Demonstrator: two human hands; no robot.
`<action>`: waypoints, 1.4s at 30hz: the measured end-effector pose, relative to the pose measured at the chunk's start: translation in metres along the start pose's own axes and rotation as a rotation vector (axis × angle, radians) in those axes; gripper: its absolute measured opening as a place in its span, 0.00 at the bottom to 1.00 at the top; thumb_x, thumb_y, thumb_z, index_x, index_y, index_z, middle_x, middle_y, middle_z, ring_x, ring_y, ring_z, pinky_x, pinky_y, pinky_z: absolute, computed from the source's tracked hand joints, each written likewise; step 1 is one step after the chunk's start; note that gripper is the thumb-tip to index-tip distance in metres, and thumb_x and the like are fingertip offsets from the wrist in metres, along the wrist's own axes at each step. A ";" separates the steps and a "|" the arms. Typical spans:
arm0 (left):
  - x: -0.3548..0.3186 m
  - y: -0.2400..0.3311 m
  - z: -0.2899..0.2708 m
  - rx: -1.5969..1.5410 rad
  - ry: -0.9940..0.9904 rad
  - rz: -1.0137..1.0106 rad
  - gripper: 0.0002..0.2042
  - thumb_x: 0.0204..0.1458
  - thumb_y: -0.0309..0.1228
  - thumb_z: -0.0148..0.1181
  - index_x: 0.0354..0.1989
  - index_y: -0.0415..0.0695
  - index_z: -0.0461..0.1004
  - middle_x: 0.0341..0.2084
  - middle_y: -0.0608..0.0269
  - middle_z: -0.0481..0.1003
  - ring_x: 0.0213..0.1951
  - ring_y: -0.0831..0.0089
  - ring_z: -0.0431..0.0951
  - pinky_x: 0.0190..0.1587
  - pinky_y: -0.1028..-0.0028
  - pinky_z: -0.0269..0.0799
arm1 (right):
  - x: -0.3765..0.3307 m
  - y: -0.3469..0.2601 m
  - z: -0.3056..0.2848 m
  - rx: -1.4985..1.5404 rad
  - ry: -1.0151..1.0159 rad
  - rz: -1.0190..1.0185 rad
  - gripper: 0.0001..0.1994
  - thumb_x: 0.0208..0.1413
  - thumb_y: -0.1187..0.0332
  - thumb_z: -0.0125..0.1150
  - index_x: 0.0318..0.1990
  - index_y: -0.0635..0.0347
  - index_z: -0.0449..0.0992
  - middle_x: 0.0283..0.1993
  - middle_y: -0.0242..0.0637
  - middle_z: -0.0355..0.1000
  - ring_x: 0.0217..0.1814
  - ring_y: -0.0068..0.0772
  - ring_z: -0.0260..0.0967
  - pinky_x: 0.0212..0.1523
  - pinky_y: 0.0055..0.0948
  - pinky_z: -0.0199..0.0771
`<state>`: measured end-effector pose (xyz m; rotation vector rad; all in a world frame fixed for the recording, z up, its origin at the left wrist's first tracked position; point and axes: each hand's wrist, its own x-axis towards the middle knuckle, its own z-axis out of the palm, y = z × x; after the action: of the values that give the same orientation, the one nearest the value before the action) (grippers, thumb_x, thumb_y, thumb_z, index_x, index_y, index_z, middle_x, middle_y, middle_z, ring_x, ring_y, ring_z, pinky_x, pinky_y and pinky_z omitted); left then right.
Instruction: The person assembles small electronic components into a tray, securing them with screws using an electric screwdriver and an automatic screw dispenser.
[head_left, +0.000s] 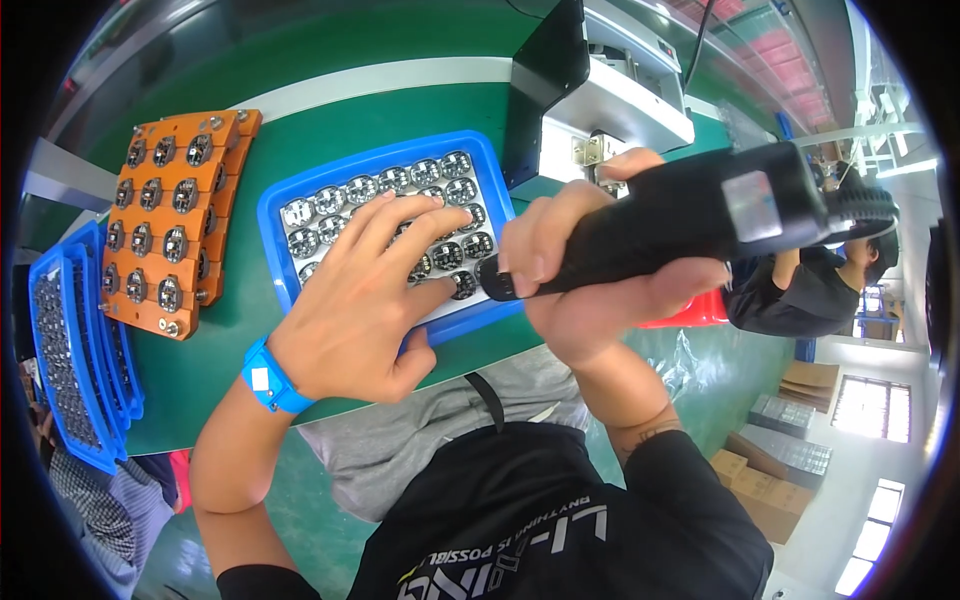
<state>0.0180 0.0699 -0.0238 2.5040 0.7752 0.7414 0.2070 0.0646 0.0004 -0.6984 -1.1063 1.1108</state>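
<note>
My right hand [600, 260] is wrapped around a black electric screwdriver [690, 210], held slanting. Its dark nose [495, 280] points down at the lower right edge of a blue tray [385, 148]. Rows of small round metal-and-black parts [395, 180] sit in a white insert in that tray. My left hand [365, 300], with a blue wristband, lies over the tray with its fingers spread, fingertips on or just above the parts. One fingertip is beside a round part [463, 285] close to the nose. The hand hides several parts. Whether the tool's tip touches a part cannot be made out.
On the green table [240, 370], orange fixture plates [150, 250] holding similar parts stand at left. Stacked blue trays [70, 350] with small parts are at the far left. A white machine with a black panel [545, 90] stands behind. Another person [800, 290] sits at right.
</note>
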 end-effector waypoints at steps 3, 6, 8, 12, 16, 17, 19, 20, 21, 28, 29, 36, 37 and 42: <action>0.002 -0.001 0.002 -0.016 0.005 0.002 0.16 0.29 0.30 0.57 0.29 0.35 0.79 0.57 0.46 0.66 0.61 0.47 0.63 0.66 0.45 0.56 | 0.013 -0.012 -0.008 0.090 0.026 -0.141 0.46 0.46 0.17 0.33 0.51 0.51 0.61 0.15 0.33 0.60 0.12 0.30 0.55 0.17 0.30 0.60; 0.000 -0.002 -0.001 -0.003 0.006 0.001 0.16 0.28 0.30 0.57 0.29 0.35 0.79 0.56 0.46 0.66 0.61 0.47 0.64 0.66 0.45 0.56 | 0.037 -0.036 -0.021 0.056 0.121 -0.476 0.43 0.49 0.19 0.34 0.50 0.51 0.63 0.15 0.32 0.61 0.12 0.28 0.57 0.16 0.30 0.59; 0.002 -0.001 -0.003 0.006 0.008 0.009 0.16 0.27 0.29 0.57 0.29 0.35 0.79 0.56 0.46 0.67 0.60 0.47 0.64 0.66 0.45 0.56 | 0.054 -0.054 -0.037 -0.157 0.290 -0.733 0.43 0.50 0.19 0.32 0.50 0.51 0.63 0.17 0.32 0.63 0.14 0.27 0.59 0.19 0.30 0.63; 0.002 0.002 -0.001 0.007 0.009 0.017 0.17 0.27 0.29 0.57 0.29 0.35 0.79 0.57 0.46 0.67 0.60 0.46 0.64 0.66 0.45 0.56 | 0.080 -0.073 -0.067 0.005 0.332 -0.906 0.45 0.51 0.19 0.28 0.50 0.55 0.62 0.17 0.38 0.65 0.14 0.34 0.61 0.21 0.33 0.68; 0.003 0.003 -0.001 0.008 0.020 0.035 0.18 0.25 0.27 0.57 0.31 0.35 0.78 0.57 0.44 0.67 0.59 0.43 0.65 0.62 0.45 0.61 | 0.113 -0.067 -0.083 -0.116 0.405 -1.056 0.43 0.57 0.24 0.24 0.51 0.59 0.60 0.18 0.45 0.68 0.13 0.38 0.62 0.20 0.36 0.72; 0.003 0.004 -0.001 0.009 0.020 0.039 0.18 0.25 0.27 0.57 0.31 0.35 0.78 0.57 0.44 0.67 0.59 0.43 0.65 0.62 0.45 0.61 | 0.115 -0.067 -0.084 -0.137 0.297 -0.930 0.40 0.60 0.28 0.21 0.50 0.59 0.60 0.18 0.46 0.69 0.14 0.39 0.62 0.20 0.36 0.73; 0.001 0.003 0.001 0.003 0.017 0.016 0.17 0.26 0.29 0.57 0.29 0.34 0.79 0.56 0.45 0.67 0.60 0.46 0.65 0.65 0.45 0.57 | 0.110 -0.074 -0.085 -0.131 0.394 -0.831 0.43 0.54 0.22 0.26 0.49 0.57 0.62 0.17 0.42 0.67 0.14 0.37 0.62 0.21 0.35 0.70; 0.001 0.003 0.000 0.006 0.017 0.013 0.17 0.26 0.29 0.57 0.29 0.34 0.79 0.56 0.45 0.67 0.60 0.46 0.65 0.65 0.45 0.57 | 0.103 -0.081 -0.086 -0.043 0.376 -0.807 0.45 0.51 0.20 0.27 0.48 0.57 0.63 0.17 0.40 0.66 0.15 0.36 0.62 0.21 0.35 0.69; 0.001 0.003 -0.002 0.007 0.014 0.015 0.17 0.26 0.29 0.57 0.29 0.34 0.79 0.56 0.45 0.67 0.60 0.46 0.65 0.65 0.45 0.57 | 0.096 -0.086 -0.087 0.054 0.329 -0.849 0.47 0.48 0.17 0.28 0.48 0.55 0.64 0.18 0.38 0.65 0.15 0.34 0.62 0.23 0.33 0.68; 0.005 0.003 -0.001 0.004 0.021 0.026 0.18 0.26 0.28 0.56 0.30 0.34 0.79 0.55 0.45 0.68 0.59 0.45 0.65 0.65 0.45 0.58 | 0.075 -0.070 -0.063 -0.061 0.137 -0.506 0.40 0.59 0.26 0.26 0.53 0.56 0.61 0.16 0.36 0.63 0.14 0.31 0.59 0.20 0.31 0.64; 0.006 0.003 0.000 0.004 0.021 0.026 0.18 0.26 0.28 0.56 0.30 0.34 0.79 0.55 0.45 0.68 0.59 0.45 0.65 0.65 0.45 0.58 | 0.075 -0.062 -0.062 -0.116 0.164 -0.492 0.40 0.59 0.26 0.27 0.52 0.58 0.61 0.16 0.37 0.63 0.13 0.31 0.59 0.19 0.30 0.63; 0.005 0.002 -0.002 0.006 0.026 0.033 0.18 0.26 0.28 0.56 0.30 0.34 0.79 0.56 0.44 0.67 0.59 0.44 0.65 0.63 0.45 0.60 | 0.075 -0.043 -0.056 -0.296 0.229 -0.417 0.36 0.62 0.29 0.31 0.50 0.58 0.62 0.17 0.35 0.61 0.17 0.30 0.57 0.23 0.31 0.62; 0.005 0.002 -0.002 0.006 0.024 0.041 0.18 0.26 0.28 0.56 0.30 0.34 0.78 0.56 0.43 0.67 0.58 0.42 0.65 0.61 0.45 0.62 | 0.075 -0.043 -0.056 -0.297 0.225 -0.404 0.36 0.62 0.30 0.31 0.49 0.57 0.62 0.17 0.35 0.61 0.17 0.30 0.56 0.23 0.31 0.62; 0.003 0.002 -0.004 0.008 0.029 0.040 0.18 0.26 0.28 0.56 0.30 0.34 0.78 0.56 0.44 0.67 0.58 0.42 0.65 0.61 0.46 0.62 | 0.076 -0.047 -0.045 -0.365 0.206 -0.323 0.34 0.63 0.31 0.33 0.48 0.57 0.62 0.17 0.35 0.60 0.16 0.29 0.55 0.22 0.31 0.60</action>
<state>0.0183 0.0711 -0.0192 2.5283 0.7410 0.7914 0.2689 0.1241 0.0520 -0.8614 -1.2055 0.5542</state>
